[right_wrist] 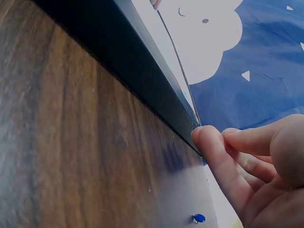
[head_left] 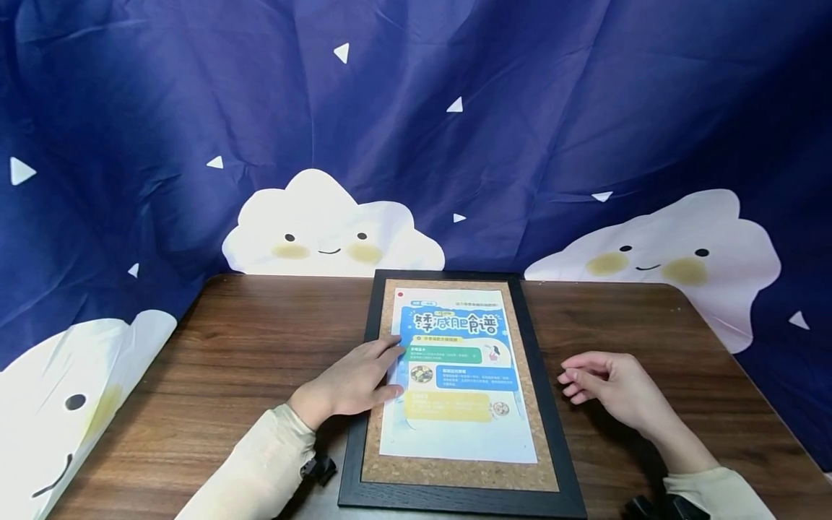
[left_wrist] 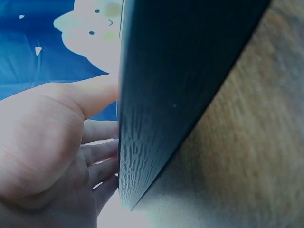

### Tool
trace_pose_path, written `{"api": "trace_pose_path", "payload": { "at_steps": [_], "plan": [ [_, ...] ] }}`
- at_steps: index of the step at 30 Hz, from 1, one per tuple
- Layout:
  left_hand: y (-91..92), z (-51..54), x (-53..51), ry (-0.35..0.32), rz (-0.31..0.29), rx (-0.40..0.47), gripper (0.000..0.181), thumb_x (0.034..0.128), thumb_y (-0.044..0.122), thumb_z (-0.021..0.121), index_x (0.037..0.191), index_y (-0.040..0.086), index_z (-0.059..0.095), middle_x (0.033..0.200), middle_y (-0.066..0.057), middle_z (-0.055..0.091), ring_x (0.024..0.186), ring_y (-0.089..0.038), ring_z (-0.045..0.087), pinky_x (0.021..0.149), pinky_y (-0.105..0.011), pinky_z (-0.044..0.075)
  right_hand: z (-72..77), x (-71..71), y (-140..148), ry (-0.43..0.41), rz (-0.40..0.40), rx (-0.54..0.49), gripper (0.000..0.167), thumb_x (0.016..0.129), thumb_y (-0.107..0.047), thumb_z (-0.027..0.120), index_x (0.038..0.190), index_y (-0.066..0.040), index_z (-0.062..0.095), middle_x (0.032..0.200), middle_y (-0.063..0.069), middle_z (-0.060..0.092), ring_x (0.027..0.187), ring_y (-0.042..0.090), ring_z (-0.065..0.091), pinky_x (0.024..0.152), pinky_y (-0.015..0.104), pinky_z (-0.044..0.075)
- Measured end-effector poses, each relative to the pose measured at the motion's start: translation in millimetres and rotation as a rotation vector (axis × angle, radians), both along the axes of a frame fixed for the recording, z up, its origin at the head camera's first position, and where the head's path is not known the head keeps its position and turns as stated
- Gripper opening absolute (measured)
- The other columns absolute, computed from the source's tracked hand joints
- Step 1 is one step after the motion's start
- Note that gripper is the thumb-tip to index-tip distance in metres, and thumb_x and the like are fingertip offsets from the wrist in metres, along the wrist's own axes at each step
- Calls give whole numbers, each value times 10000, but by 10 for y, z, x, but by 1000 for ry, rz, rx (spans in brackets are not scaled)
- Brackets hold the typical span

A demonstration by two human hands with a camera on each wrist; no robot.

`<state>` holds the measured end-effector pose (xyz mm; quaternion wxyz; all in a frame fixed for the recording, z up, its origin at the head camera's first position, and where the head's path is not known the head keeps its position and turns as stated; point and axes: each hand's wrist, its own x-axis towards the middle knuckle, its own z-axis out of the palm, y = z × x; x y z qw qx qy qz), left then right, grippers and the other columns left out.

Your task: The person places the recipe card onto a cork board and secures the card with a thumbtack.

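A cork board (head_left: pixel 455 473) in a black frame (head_left: pixel 351 462) lies on the table. A printed paper poster (head_left: pixel 455 440) rests on the cork, with a red push pin (head_left: pixel 399 295) at its upper left corner. My left hand (head_left: pixel 351 379) lies over the frame's left side, its fairly straight fingers touching the poster's left edge. To the right of the frame is my right hand (head_left: pixel 614 386), fingers loosely curled and thumb close to the index finger; I see nothing between them. In the right wrist view, a blue push pin (right_wrist: pixel 199 218) sits on the table beyond that hand.
The brown wooden table (head_left: pixel 260 318) extends on both sides of the frame. Behind it hangs a dark blue cloth (head_left: pixel 416 130) with white clouds (head_left: pixel 331 224) and small triangles. Dark wrist devices (head_left: pixel 318 469) are at both sleeves.
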<state>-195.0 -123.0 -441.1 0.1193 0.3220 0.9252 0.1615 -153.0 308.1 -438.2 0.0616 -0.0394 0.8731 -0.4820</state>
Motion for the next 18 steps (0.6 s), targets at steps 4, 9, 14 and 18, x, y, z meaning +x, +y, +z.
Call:
{"api": "trace_pose_path", "payload": {
  "at_steps": [4,9,14,18],
  "plan": [
    [0,0,3,4,0,4,702,1093,326,663,1635,-41,409,1749,-215,326,1613,-400,359,1294,-558,349,-15,-14,-19,46,27,-7,196,1054,93,587,1205,172,686,1004,248,798,749,117,772,660,317,660],
    [-1,5,4,0,4,3,703,1093,329,662,1636,-38,408,1751,-213,322,1615,-399,355,1297,-557,345,-9,-43,-67,55,22,-20,204,1050,101,584,1219,162,680,1010,259,794,755,111,770,670,315,662],
    [0,-1,4,-4,7,1,703,1096,335,656,1639,-34,405,1756,-209,314,1620,-396,347,1300,-555,341,-22,-53,-107,40,34,-46,216,1057,85,588,1230,163,691,1030,270,800,763,112,781,669,319,664],
    [-2,-8,0,-2,6,-1,705,1097,340,654,1641,-32,404,1756,-208,316,1619,-393,350,1299,-551,344,-22,-73,-136,35,51,-64,211,1064,78,581,1224,165,688,1041,277,798,768,120,784,669,323,665]
  ]
}}
